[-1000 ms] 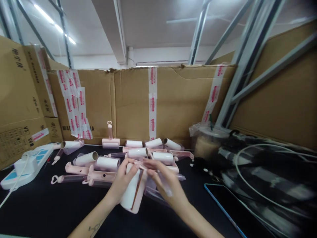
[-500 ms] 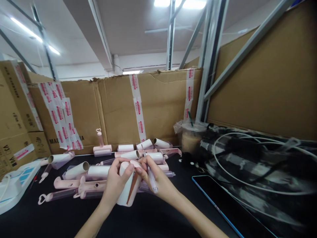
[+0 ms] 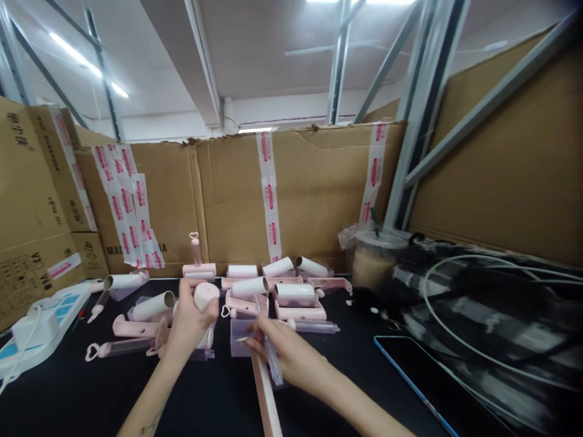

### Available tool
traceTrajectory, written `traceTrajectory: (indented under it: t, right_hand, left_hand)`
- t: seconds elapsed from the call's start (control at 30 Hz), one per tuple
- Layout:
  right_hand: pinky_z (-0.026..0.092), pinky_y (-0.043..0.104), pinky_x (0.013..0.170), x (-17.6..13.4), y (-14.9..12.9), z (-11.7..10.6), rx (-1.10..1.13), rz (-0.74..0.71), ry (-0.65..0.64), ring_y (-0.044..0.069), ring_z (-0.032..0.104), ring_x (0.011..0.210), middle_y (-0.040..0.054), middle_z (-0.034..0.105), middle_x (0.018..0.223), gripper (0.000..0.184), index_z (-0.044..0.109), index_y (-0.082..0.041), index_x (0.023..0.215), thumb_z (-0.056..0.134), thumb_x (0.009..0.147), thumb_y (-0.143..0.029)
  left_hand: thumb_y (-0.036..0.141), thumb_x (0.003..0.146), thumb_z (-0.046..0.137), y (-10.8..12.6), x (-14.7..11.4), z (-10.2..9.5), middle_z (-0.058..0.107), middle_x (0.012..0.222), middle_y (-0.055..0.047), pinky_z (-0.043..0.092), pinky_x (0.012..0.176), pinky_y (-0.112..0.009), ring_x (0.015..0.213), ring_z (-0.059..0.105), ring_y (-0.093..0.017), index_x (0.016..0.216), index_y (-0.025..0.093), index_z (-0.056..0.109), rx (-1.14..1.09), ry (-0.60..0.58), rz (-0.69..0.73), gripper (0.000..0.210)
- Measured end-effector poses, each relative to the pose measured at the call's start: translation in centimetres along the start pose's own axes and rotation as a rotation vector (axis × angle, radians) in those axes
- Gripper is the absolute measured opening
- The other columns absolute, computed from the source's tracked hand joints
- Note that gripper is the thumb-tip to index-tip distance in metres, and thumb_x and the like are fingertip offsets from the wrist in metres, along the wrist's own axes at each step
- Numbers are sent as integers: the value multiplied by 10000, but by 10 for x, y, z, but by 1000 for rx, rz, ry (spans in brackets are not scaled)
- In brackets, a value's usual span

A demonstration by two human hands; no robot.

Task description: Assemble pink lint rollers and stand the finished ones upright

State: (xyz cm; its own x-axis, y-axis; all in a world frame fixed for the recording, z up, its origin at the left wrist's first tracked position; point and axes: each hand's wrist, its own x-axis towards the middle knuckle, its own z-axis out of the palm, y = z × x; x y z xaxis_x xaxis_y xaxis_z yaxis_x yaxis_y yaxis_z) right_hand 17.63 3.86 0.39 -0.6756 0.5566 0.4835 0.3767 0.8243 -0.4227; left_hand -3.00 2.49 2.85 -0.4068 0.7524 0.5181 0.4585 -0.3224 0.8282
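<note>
My left hand (image 3: 194, 312) is closed round a white lint roll (image 3: 207, 295), whose pale pink round end faces up towards me. To its right, my right hand (image 3: 280, 349) is closed on a slim metal-tipped tool with a clear handle (image 3: 274, 362); the handle passes between the fingers. A small pale tip pokes out at its fingertips, beside a clear lilac cover (image 3: 240, 332). From under this hand a long pink bar (image 3: 266, 397) runs down to the picture's lower edge; whether the fingers grip it I cannot tell.
Several white rolls (image 3: 295, 294), pink handle frames (image 3: 136, 328) and lilac covers lie behind the hands on the black table. A phone (image 3: 410, 379), a lidded drink cup (image 3: 376, 258) and a dark bundle with a white cable stand right. A power strip (image 3: 54, 321) lies left.
The hands have moved apart from the pink-and-white roller they both held. The left has gone left with the roll; the right is lower, beside the lilac cover. The view has shifted.
</note>
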Motion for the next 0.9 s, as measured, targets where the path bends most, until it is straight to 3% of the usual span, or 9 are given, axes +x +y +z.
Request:
traceTrajectory:
  t: [0.1, 0.2, 0.3, 0.33, 0.43, 0.5, 0.9]
  right_hand:
    - [422, 264, 605, 2, 7, 20, -104, -92, 81, 153, 510, 676, 15, 533, 726, 88, 431, -195, 778, 474, 852, -215]
    - [429, 275, 601, 3, 9, 20, -132, -108, 172, 161, 519, 673, 25, 541, 716, 108, 437, -193, 730, 492, 823, -188]
    - [462, 296, 666, 5, 8, 7, -7, -22, 305, 165, 562, 724, 40, 591, 794, 22, 497, -189, 846, 497, 825, -198]
    - [473, 300, 689, 6, 8, 2, 55, 13, 331, 166, 579, 745, 44, 609, 825, 88, 511, -188, 910, 504, 824, -209]
    - [493, 313, 740, 7, 9, -7, 199, 87, 313, 177, 613, 800, 48, 645, 888, 253, 525, -182, 1037, 552, 789, -222]
    - [494, 321, 765, 8, 11, -7, 255, 107, 270, 185, 621, 824, 48, 653, 908, 287, 537, -176, 1043, 566, 758, -189]
    - [449, 330, 796, 6, 18, 8, 499, 111, 292, 186, 555, 902, 38, 562, 970, 450, 461, -194, 1044, 546, 622, -64]
  left_hand:
    - [299, 629, 603, 4, -7, 6, 577, 750, 5, 418, 637, -298, 699, 584, -214, 886, 232, 454, 217, -139, 6, 305]
    - [320, 654, 603, 5, -12, 9, 615, 824, -15, 417, 656, -307, 779, 607, -245, 926, 243, 465, 301, -207, 74, 315]
    - [330, 704, 570, 0, -18, 15, 621, 928, -48, 441, 686, -323, 850, 605, -248, 981, 230, 470, 386, -291, 322, 311]
    - [315, 722, 554, -2, -20, 18, 619, 947, -61, 448, 698, -332, 867, 600, -248, 997, 219, 475, 425, -327, 438, 302]
    - [217, 743, 518, -11, -27, 27, 619, 985, -96, 454, 759, -373, 919, 581, -254, 1061, 176, 485, 510, -424, 756, 322]
    - [162, 741, 502, -15, -30, 32, 614, 1023, -114, 452, 782, -390, 945, 573, -257, 1102, 158, 480, 538, -439, 876, 361]
    - [133, 781, 429, -18, -34, 36, 602, 1046, -139, 449, 802, -407, 963, 560, -256, 1113, 128, 485, 628, -367, 1010, 336]
